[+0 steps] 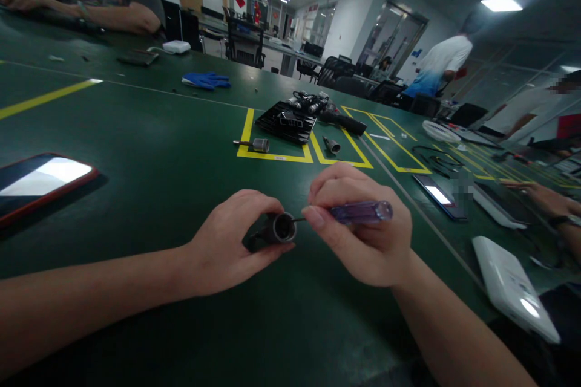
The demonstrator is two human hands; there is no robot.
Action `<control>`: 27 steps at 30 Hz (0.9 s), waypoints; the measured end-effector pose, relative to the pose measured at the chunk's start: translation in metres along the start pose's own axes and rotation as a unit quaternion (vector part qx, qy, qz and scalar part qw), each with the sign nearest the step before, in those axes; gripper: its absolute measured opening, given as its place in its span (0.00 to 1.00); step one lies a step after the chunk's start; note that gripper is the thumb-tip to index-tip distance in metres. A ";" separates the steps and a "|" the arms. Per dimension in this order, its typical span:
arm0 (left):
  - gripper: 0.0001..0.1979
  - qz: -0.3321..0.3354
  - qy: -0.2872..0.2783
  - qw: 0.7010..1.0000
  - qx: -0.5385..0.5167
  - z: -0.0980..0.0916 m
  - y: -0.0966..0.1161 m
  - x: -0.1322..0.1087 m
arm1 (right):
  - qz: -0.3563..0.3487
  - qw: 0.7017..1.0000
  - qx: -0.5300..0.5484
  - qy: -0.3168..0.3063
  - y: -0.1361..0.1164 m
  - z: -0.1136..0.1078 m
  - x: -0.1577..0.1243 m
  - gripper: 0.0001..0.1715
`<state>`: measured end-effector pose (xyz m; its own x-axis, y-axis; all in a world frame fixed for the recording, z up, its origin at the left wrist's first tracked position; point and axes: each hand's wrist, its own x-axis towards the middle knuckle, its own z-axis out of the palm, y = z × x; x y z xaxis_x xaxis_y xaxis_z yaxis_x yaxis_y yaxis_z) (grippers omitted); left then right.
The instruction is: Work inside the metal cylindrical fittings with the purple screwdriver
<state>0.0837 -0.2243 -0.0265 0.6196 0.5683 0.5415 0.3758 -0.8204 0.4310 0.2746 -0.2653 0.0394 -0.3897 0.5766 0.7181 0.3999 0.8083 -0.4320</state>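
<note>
My left hand [227, 242] is closed around a small dark cylindrical part [278, 230] with a round metal-rimmed opening that faces right. My right hand [358, 236] grips a screwdriver with a clear purple handle [361, 211]; its thin shaft points left into the part's opening. Both hands hover just above the green table [158, 151], near its front middle.
A phone in a red case [39, 184] lies at the left. Yellow-taped boxes hold a black tray [285, 122], small metal cylinders [258, 145] and similar parts. Blue gloves [205, 80] lie farther back. Another phone [436, 195] and white devices [512, 287] sit at the right. Other people sit around the table.
</note>
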 end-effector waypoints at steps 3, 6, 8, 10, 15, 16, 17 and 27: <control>0.13 -0.007 0.009 1.000 -0.003 -0.001 0.001 0.001 | -0.012 1.000 -0.002 -0.002 0.001 -0.001 0.000 0.04; 0.13 -0.011 0.006 1.000 0.001 -0.001 0.001 0.001 | -0.013 1.000 0.007 0.013 0.001 -0.002 0.000 0.04; 0.13 -0.013 0.008 1.000 0.001 -0.001 0.001 0.001 | -0.008 1.000 0.017 0.023 0.001 -0.002 -0.001 0.04; 0.13 -0.015 0.009 1.000 -0.002 -0.001 0.001 0.001 | 0.000 0.999 0.030 0.031 0.001 -0.002 -0.001 0.04; 0.12 -0.007 0.011 1.000 0.000 -0.001 0.001 0.001 | 0.010 0.998 0.055 0.009 0.001 -0.002 -0.002 0.05; 0.12 -0.004 0.012 1.000 0.001 -0.001 0.001 0.001 | 0.008 0.998 0.054 0.004 0.001 -0.002 -0.002 0.05; 0.12 -0.003 0.012 1.000 0.001 -0.001 0.001 0.001 | 0.007 0.999 0.052 0.001 0.001 -0.002 -0.002 0.05; 0.12 -0.014 0.001 1.000 0.000 -0.001 0.001 0.000 | -0.003 1.000 0.022 0.012 0.003 -0.001 -0.002 0.04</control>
<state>0.0841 -0.2252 -0.0252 0.6074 0.5913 0.5305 0.3926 -0.8040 0.4466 0.2777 -0.2643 0.0371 -0.3712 0.5695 0.7334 0.3606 0.8163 -0.4514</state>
